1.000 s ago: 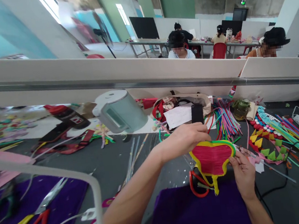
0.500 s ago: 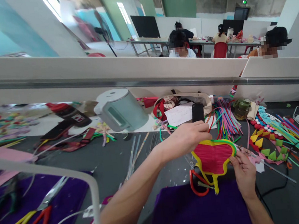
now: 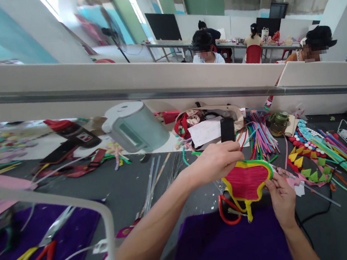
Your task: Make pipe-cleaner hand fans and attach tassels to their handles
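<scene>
A red ribbed pipe-cleaner panel (image 3: 247, 182) with a yellow edge and a short yellow stem hangs between my hands. A green pipe cleaner (image 3: 267, 167) lines its top and right rim. My left hand (image 3: 222, 158) reaches across from the left, fingers pinched on this green strip at the panel's upper left; the fingertips are partly hidden. A green end sticks out behind that hand. My right hand (image 3: 281, 195) grips the panel's right edge between thumb and fingers. Just below the panel, red-handled scissors (image 3: 228, 210) lie partly covered by it.
A purple cloth (image 3: 227, 245) lies in front of me. Larger scissors (image 3: 46, 249) rest on the left, behind a white tube frame (image 3: 109, 229). A pale kettle (image 3: 137, 128), a bag (image 3: 237, 116), bundled pipe cleaners (image 3: 261, 136) and a glass jar (image 3: 279, 123) line the divider. People sit beyond.
The view has shifted slightly, so everything sits a little further left and up. Both hands keep their hold on the piece, with the left hand slightly lower against it.
</scene>
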### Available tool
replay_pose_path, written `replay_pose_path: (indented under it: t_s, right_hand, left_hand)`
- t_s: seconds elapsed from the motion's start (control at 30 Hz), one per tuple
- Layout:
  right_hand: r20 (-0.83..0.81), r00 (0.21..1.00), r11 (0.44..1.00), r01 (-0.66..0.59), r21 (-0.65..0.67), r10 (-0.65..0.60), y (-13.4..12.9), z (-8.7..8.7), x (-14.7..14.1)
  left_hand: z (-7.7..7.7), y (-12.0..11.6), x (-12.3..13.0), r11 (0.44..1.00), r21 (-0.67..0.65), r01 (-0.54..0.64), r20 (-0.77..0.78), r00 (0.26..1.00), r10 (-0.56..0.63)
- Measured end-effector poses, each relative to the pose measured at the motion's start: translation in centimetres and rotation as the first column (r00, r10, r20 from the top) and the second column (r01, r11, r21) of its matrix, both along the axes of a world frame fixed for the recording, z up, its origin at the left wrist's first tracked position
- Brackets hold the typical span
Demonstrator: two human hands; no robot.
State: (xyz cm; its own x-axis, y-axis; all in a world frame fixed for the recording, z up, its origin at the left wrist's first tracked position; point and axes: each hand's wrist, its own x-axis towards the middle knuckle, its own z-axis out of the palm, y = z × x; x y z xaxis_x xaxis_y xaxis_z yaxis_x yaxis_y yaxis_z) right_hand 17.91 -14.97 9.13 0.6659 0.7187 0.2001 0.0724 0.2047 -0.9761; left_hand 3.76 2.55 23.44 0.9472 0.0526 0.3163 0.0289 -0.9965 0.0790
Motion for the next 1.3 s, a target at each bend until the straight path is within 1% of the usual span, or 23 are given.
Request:
replay_pose_path:
  t_s: [0.23, 0.33, 0.4, 0.47, 0.57, 0.63, 0.73, 0.8, 0.87, 0.9, 0.93, 0.97, 1.0, 1.03, 1.07, 1.1, 1.13, 1.23, 1.3]
  right_hand:
    - [0.018, 1.0, 1.0, -0.012, -0.026, 0.012, -0.1, 0.5, -0.2]
    - [0.048, 0.998, 0.999, -0.034, -0.016, 0.035, -0.1, 0.4, 0.1]
    - [0.108, 0.993, 0.999, -0.038, -0.02, 0.04, -0.1, 0.4, 0.7]
    - [0.209, 0.977, 0.999, -0.029, -0.027, 0.034, -0.1, 0.5, 1.4]
    - [0.385, 0.922, 0.999, -0.033, 0.004, 0.029, -0.2, 0.4, 2.7]
    - [0.45, 0.892, 0.999, -0.048, 0.023, 0.033, -0.4, 0.2, 3.3]
    - [0.418, 0.908, 0.997, -0.049, 0.057, 0.021, -1.0, -0.2, 3.7]
    - [0.357, 0.934, 0.992, -0.027, 0.122, -0.019, -1.3, -0.2, 3.8]
    - [0.325, 0.942, 0.985, 0.035, 0.171, -0.09, -1.3, 0.2, 3.9]
    - [0.33, 0.933, 0.979, 0.087, 0.184, -0.145, -1.3, 0.6, 4.0]
    - [0.357, 0.909, 0.969, 0.15, 0.196, -0.214, -1.2, 1.2, 4.1]
    - [0.408, 0.867, 0.953, 0.212, 0.217, -0.286, -1.1, 1.9, 4.3]
    - [0.479, 0.803, 0.932, 0.26, 0.251, -0.353, -1.0, 2.6, 4.4]
    - [0.562, 0.722, 0.913, 0.283, 0.293, -0.404, -0.9, 3.5, 4.5]
    - [0.643, 0.639, 0.906, 0.27, 0.327, -0.423, -0.8, 4.5, 4.6]
    - [0.713, 0.571, 0.912, 0.228, 0.34, -0.408, -0.7, 5.4, 4.7]
    - [0.77, 0.519, 0.928, 0.172, 0.329, -0.37, -0.6, 6.4, 4.7]
    - [0.905, 0.382, 0.98, 0.008, 0.198, -0.185, 0.2, 8.8, 4.5]
    - [0.954, 0.292, 0.994, -0.062, 0.093, -0.071, 1.0, 9.8, 4.4]
  left_hand:
    - [-0.3, -0.5, 0.3, 0.992, -0.112, 0.056, 0.013, 0.998, -0.055]
    - [-0.7, -0.8, 0.6, 0.984, -0.173, 0.031, 0.02, 0.999, -0.028]
    - [-0.9, -0.9, 0.8, 0.977, -0.213, 0.009, 0.027, 1.0, -0.004]
    - [-1.0, -0.9, 0.9, 0.968, -0.25, -0.007, 0.035, 0.999, 0.016]
    - [-1.0, -1.0, 1.0, 0.95, -0.311, -0.017, 0.045, 0.998, 0.033]
    - [-1.0, -1.0, 0.9, 0.94, -0.339, -0.024, 0.046, 0.998, 0.042]
    - [-1.0, -1.1, 0.8, 0.936, -0.351, -0.036, 0.045, 0.998, 0.055]
    - [-1.1, -1.2, 0.8, 0.934, -0.353, -0.043, 0.044, 0.997, 0.063]
    - [-1.1, -1.3, 0.7, 0.934, -0.354, -0.051, 0.039, 0.997, 0.07]
    - [-1.1, -1.3, 0.7, 0.934, -0.352, -0.055, 0.035, 0.997, 0.072]
    - [-1.0, -1.4, 0.7, 0.936, -0.348, -0.056, 0.03, 0.997, 0.071]
    - [-1.0, -1.4, 0.7, 0.938, -0.341, -0.056, 0.026, 0.997, 0.069]
    - [-0.9, -1.4, 0.7, 0.942, -0.331, -0.056, 0.023, 0.997, 0.067]
    - [-0.8, -1.5, 0.8, 0.947, -0.317, -0.057, 0.021, 0.998, 0.067]
    - [-0.7, -1.5, 0.8, 0.951, -0.302, -0.059, 0.018, 0.998, 0.068]
    - [-0.7, -1.6, 0.8, 0.956, -0.287, -0.06, 0.015, 0.998, 0.067]
    - [-0.6, -1.7, 0.8, 0.96, -0.274, -0.061, 0.012, 0.998, 0.067]
    - [-0.4, -2.0, 0.9, 0.968, -0.243, -0.059, 0.002, 0.998, 0.061]
    - [-0.4, -2.2, 0.9, 0.973, -0.224, -0.062, 0.004, 0.998, 0.064]
